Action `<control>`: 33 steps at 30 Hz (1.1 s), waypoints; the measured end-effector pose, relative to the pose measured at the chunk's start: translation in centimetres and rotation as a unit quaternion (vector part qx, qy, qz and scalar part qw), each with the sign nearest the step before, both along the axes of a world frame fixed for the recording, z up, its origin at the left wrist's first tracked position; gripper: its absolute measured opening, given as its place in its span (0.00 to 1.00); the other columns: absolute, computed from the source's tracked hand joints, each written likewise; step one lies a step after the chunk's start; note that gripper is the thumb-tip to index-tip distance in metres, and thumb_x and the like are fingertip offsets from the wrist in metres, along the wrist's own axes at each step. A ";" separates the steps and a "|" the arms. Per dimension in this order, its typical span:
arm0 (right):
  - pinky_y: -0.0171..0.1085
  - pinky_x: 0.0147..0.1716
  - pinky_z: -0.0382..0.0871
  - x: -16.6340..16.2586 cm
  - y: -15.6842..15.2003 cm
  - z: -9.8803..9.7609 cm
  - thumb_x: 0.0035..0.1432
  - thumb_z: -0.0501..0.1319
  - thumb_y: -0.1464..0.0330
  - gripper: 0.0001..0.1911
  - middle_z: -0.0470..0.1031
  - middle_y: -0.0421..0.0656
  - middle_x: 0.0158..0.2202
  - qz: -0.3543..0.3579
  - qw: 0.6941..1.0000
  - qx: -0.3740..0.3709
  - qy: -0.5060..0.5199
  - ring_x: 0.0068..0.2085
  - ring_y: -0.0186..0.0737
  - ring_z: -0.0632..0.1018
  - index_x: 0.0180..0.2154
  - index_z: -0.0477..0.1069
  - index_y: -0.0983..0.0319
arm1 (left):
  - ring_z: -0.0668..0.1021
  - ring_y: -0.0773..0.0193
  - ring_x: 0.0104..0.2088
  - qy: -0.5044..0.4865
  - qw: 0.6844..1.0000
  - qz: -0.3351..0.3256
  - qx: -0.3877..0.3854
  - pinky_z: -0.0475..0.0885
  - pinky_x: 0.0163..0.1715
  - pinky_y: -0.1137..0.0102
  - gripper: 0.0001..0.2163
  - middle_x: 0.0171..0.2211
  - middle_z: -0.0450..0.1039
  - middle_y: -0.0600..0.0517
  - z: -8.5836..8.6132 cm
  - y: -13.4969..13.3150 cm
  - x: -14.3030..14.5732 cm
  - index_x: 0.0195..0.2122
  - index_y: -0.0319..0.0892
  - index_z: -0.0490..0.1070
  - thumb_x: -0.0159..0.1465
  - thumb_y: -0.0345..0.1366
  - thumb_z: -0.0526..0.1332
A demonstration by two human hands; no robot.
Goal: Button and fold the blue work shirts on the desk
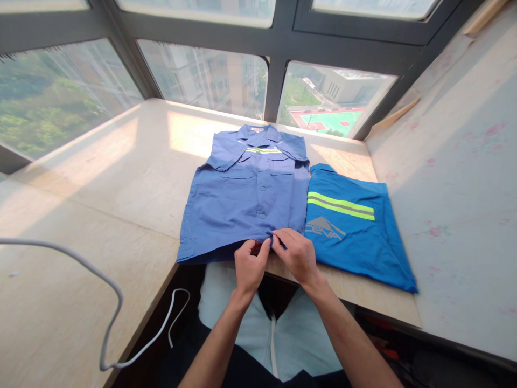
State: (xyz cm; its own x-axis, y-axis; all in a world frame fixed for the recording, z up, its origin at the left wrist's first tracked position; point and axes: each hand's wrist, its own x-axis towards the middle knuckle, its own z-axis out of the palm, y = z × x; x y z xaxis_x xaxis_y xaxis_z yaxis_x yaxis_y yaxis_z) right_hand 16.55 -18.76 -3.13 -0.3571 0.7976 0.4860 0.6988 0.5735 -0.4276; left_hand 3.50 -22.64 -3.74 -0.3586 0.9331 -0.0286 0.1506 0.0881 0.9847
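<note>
A blue short-sleeved work shirt (238,194) lies face up, its collar toward the window and its hem at the near edge of the ledge. Buttons run down its front, and a yellow reflective stripe crosses the chest. At the hem, my left hand (251,264) pinches the cloth between thumb and fingers. Close beside it, my right hand (297,256) grips the hem near the bottom of the button front. The fingertips of both hands nearly meet. Whether a button is between them is hidden.
On the right lies a folded brighter blue garment (355,237) with a yellow-grey stripe and grey lettering. A white cable (117,288) loops over the left side of the wooden ledge (100,205). Windows rise behind, and a papered wall (456,215) stands at right.
</note>
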 end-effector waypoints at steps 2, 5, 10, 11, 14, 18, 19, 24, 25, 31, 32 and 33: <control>0.38 0.37 0.70 0.2 0.1 0.0 0.66 0.56 0.72 0.09 0.81 0.46 0.37 0.001 1.000 -0.007 -0.009 0.37 0.43 0.80 0.38 0.76 0.62 | 0.77 0.65 0.25 0.025 1.000 -0.001 0.012 0.71 0.29 0.72 0.10 0.25 0.78 0.52 0.0 -0.1 0.0 0.27 0.40 0.75 0.60 0.42 0.65; 0.37 0.36 0.69 0.4 0.2 0.0 0.66 0.56 0.72 0.09 0.81 0.45 0.37 0.008 1.000 -0.020 -0.017 0.36 0.42 0.80 0.37 0.76 0.62 | 0.77 0.65 0.26 0.040 0.999 -0.003 0.021 0.70 0.30 0.72 0.10 0.25 0.77 0.52 -0.3 -0.1 -0.1 0.27 0.41 0.75 0.61 0.41 0.64; 0.38 0.37 0.69 0.9 0.5 0.3 0.65 0.57 0.72 0.09 0.81 0.44 0.37 0.029 0.998 -0.045 -0.020 0.36 0.42 0.79 0.37 0.76 0.61 | 0.76 0.65 0.28 -0.009 1.000 -0.004 0.001 0.70 0.32 0.71 0.10 0.27 0.77 0.52 -0.7 0.1 -0.2 0.28 0.41 0.75 0.61 0.42 0.64; 0.38 0.37 0.69 0.9 0.6 0.4 0.65 0.57 0.72 0.09 0.81 0.44 0.37 0.033 0.998 -0.051 -0.017 0.36 0.42 0.79 0.37 0.76 0.61 | 0.76 0.65 0.28 -0.027 1.000 -0.008 -0.004 0.70 0.31 0.71 0.10 0.26 0.77 0.52 -0.8 0.2 -0.3 0.29 0.41 0.75 0.61 0.42 0.64; 0.38 0.37 0.69 1.2 0.8 0.4 0.65 0.57 0.71 0.09 0.81 0.43 0.36 0.045 0.996 -0.073 -0.003 0.36 0.41 0.79 0.37 0.76 0.61 | 0.75 0.65 0.28 -0.070 0.997 -0.019 -0.018 0.70 0.31 0.72 0.09 0.26 0.76 0.53 -0.8 0.3 -0.3 0.30 0.40 0.74 0.60 0.41 0.64; 0.38 0.39 0.71 1.8 1.2 0.3 0.66 0.57 0.69 0.10 0.82 0.43 0.36 0.072 0.991 -0.110 0.035 0.37 0.41 0.80 0.38 0.77 0.59 | 0.75 0.65 0.29 -0.097 0.995 -0.023 -0.022 0.70 0.33 0.71 0.10 0.27 0.75 0.52 -0.8 0.4 -0.4 0.30 0.40 0.74 0.60 0.42 0.64; 0.38 0.40 0.71 2.0 1.4 0.2 0.66 0.57 0.68 0.10 0.82 0.43 0.37 0.082 0.988 -0.121 0.048 0.38 0.40 0.81 0.38 0.78 0.59 | 0.75 0.65 0.29 -0.101 0.994 -0.022 -0.021 0.70 0.33 0.72 0.09 0.27 0.75 0.52 -0.8 0.5 -0.4 0.30 0.40 0.74 0.60 0.42 0.64; 0.38 0.41 0.74 2.6 1.9 0.2 0.67 0.57 0.65 0.11 0.82 0.43 0.38 0.138 0.970 -0.174 0.099 0.39 0.40 0.81 0.39 0.78 0.59 | 0.73 0.67 0.28 -0.099 0.995 -0.016 -0.016 0.69 0.31 0.73 0.09 0.26 0.73 0.54 -0.5 0.5 -0.3 0.29 0.40 0.72 0.60 0.40 0.64; 0.38 0.41 0.74 2.7 2.0 0.2 0.67 0.57 0.64 0.11 0.82 0.43 0.38 0.143 0.968 -0.180 0.103 0.39 0.41 0.81 0.39 0.78 0.59 | 0.73 0.67 0.27 -0.097 0.995 -0.016 -0.013 0.69 0.31 0.73 0.08 0.26 0.73 0.54 -0.5 0.5 -0.3 0.29 0.40 0.72 0.60 0.40 0.63; 0.38 0.39 0.74 2.7 2.3 -0.1 0.68 0.55 0.64 0.13 0.81 0.44 0.35 0.149 0.966 -0.184 0.104 0.37 0.40 0.80 0.38 0.77 0.59 | 0.71 0.68 0.26 -0.076 0.997 -0.014 -0.016 0.67 0.29 0.73 0.09 0.24 0.71 0.55 -0.6 0.5 -0.1 0.27 0.40 0.71 0.60 0.39 0.63; 0.37 0.38 0.73 2.7 2.3 -0.2 0.68 0.55 0.64 0.13 0.81 0.44 0.35 0.147 0.966 -0.184 0.103 0.36 0.40 0.80 0.38 0.77 0.59 | 0.71 0.68 0.26 -0.074 0.997 -0.015 -0.018 0.66 0.29 0.73 0.09 0.24 0.70 0.55 -0.6 0.5 -0.2 0.27 0.40 0.70 0.60 0.39 0.63; 0.37 0.38 0.73 2.6 2.3 -0.3 0.68 0.55 0.64 0.13 0.81 0.44 0.34 0.145 0.967 -0.185 0.103 0.36 0.40 0.80 0.37 0.77 0.59 | 0.70 0.68 0.26 -0.073 0.997 -0.016 -0.021 0.66 0.29 0.74 0.09 0.24 0.70 0.55 -0.6 0.6 -0.2 0.27 0.40 0.70 0.60 0.39 0.63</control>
State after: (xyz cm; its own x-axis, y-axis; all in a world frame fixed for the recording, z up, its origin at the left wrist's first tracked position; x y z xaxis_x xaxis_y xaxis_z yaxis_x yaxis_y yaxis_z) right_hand 19.20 -16.45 -3.42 -0.5185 0.8109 0.2712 0.4101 0.5141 -0.7533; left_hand 3.32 -22.06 -4.38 -0.3180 0.9408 -0.1172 0.0097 0.1268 0.9919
